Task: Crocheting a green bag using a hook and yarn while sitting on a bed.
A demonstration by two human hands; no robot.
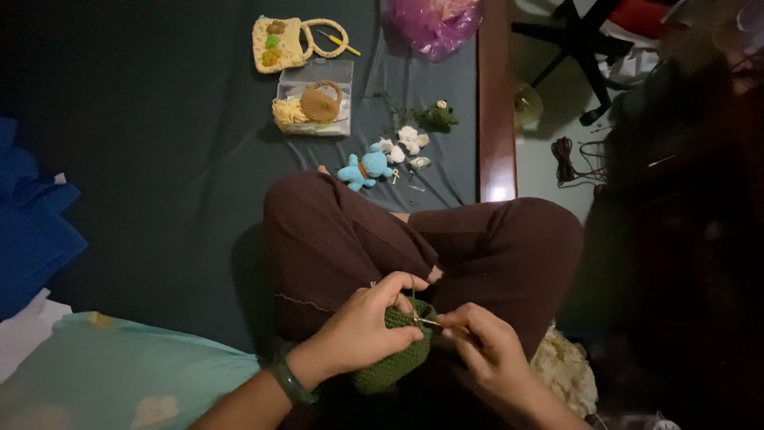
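Over the person's crossed legs, the left hand (362, 330) has its fingers clenched around a dark green rounded crochet piece (395, 358), while the right hand (485, 346) pinches a thin metal crochet hook (426, 321) whose tip touches the piece. Farther off on the dark bed sheet (159, 159) lie a small blue crocheted toy (364, 170), then a clear plastic box (314, 107) and a cream crocheted bag (278, 44).

Beyond the dark green crocheted piece (395, 357) lie a light blue toy (364, 170), white flowers (408, 139), and a pink-purple bag (434, 24).
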